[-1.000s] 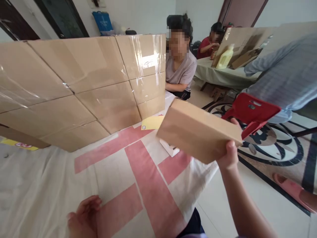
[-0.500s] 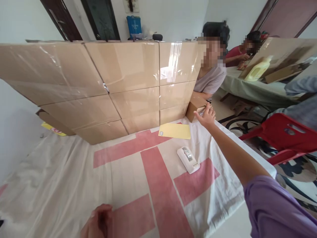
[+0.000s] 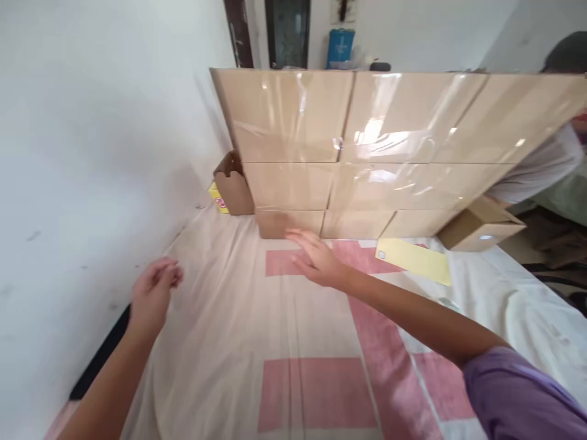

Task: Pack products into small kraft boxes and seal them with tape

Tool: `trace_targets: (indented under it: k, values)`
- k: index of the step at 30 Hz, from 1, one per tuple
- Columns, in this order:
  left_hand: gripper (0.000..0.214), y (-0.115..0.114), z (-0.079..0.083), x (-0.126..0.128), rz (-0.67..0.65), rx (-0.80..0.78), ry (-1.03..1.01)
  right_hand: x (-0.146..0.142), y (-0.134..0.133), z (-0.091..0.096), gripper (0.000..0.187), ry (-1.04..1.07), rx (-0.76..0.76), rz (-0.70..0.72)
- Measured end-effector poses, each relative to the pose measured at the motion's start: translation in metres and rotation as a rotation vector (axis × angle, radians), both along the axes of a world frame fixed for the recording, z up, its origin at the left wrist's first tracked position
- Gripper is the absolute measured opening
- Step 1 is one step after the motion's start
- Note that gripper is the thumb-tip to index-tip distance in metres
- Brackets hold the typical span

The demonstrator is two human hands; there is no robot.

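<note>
My right hand (image 3: 316, 260) reaches over the table with its fingers stretched out and nothing in them. It is near the bottom row of a wall of taped cardboard boxes (image 3: 293, 186); whether it touches them I cannot tell. My left hand (image 3: 153, 293) hovers over the left side of the cloth, near the white wall. Its fingers are curled together and slightly blurred, with no object visible in them. To the right of my right hand, a pale yellow card (image 3: 413, 260) lies flat in front of the boxes.
An open cardboard box (image 3: 481, 226) sits at the right end of the stack. Another open box (image 3: 235, 189) and a yellow packet (image 3: 218, 197) stand at its left end. A pink-patterned white cloth (image 3: 220, 342) covers the table. A person's sleeve (image 3: 541, 165) shows behind the boxes.
The view has swung left. My right hand has left the small cardboard box at the right and moved left across the table. My left hand has moved forward, near the wall.
</note>
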State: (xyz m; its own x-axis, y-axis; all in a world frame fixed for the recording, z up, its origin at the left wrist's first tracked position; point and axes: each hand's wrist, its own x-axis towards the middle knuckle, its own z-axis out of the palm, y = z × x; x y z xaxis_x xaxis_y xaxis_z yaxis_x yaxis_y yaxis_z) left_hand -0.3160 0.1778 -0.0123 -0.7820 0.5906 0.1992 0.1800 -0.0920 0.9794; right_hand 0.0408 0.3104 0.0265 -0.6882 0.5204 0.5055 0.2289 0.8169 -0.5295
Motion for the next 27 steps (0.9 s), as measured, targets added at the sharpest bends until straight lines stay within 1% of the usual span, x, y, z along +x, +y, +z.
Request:
trace_targets:
  k: [2, 3, 4, 5, 7, 9, 10, 13, 15, 18, 20, 21, 23, 24, 26, 27]
  values:
    - [0.027, 0.053, -0.004, -0.018, -0.031, -0.019, -0.016, -0.072, 0.007, -0.009, 0.06, 0.063, -0.123, 0.085]
    - [0.03, 0.08, -0.008, -0.025, -0.04, -0.013, -0.022, -0.106, 0.015, -0.013, 0.067, 0.116, -0.188, 0.082]
    - [0.033, 0.106, -0.013, -0.031, -0.045, -0.009, -0.03, -0.137, 0.025, -0.016, 0.073, 0.174, -0.261, 0.037]
    - [0.037, 0.132, -0.018, -0.036, -0.056, -0.005, -0.042, -0.165, 0.037, -0.018, 0.079, 0.227, -0.346, -0.037]
    - [0.046, 0.179, -0.025, -0.046, -0.082, 0.005, -0.056, -0.212, 0.063, -0.021, 0.087, 0.3, -0.519, -0.216]
    - [0.054, 0.219, -0.03, -0.055, -0.115, 0.025, -0.053, -0.244, 0.086, -0.024, 0.09, 0.341, -0.648, -0.363]
    - [0.057, 0.236, -0.032, -0.06, -0.132, 0.037, -0.049, -0.254, 0.097, -0.026, 0.091, 0.354, -0.676, -0.411]
    - [0.058, 0.273, -0.041, -0.069, -0.191, 0.07, -0.042, -0.267, 0.12, -0.039, 0.093, 0.346, -0.657, -0.479]
    - [0.048, 0.288, -0.053, -0.072, -0.24, 0.087, -0.038, -0.268, 0.131, -0.051, 0.093, 0.299, -0.637, -0.5]
    - [0.035, 0.299, -0.07, -0.074, -0.276, 0.103, -0.025, -0.266, 0.143, -0.068, 0.092, 0.251, -0.582, -0.489]
    - [0.035, 0.3, -0.077, -0.08, -0.252, 0.11, -0.016, -0.265, 0.148, -0.072, 0.088, 0.275, -0.509, -0.441]
    - [0.036, 0.299, -0.077, -0.084, -0.229, 0.113, -0.01, -0.266, 0.149, -0.07, 0.084, 0.297, -0.485, -0.411]
    - [0.042, 0.291, -0.071, -0.093, -0.176, 0.117, 0.012, -0.268, 0.148, -0.06, 0.071, 0.345, -0.484, -0.322]
    - [0.048, 0.284, -0.064, -0.098, -0.156, 0.117, 0.03, -0.269, 0.144, -0.052, 0.065, 0.365, -0.5, -0.253]
    - [0.059, 0.263, -0.045, -0.103, -0.162, 0.108, 0.088, -0.271, 0.127, -0.031, 0.053, 0.377, -0.536, -0.046]
    - [0.059, 0.25, -0.033, -0.103, -0.192, 0.097, 0.127, -0.271, 0.114, -0.018, 0.049, 0.366, -0.542, 0.085]
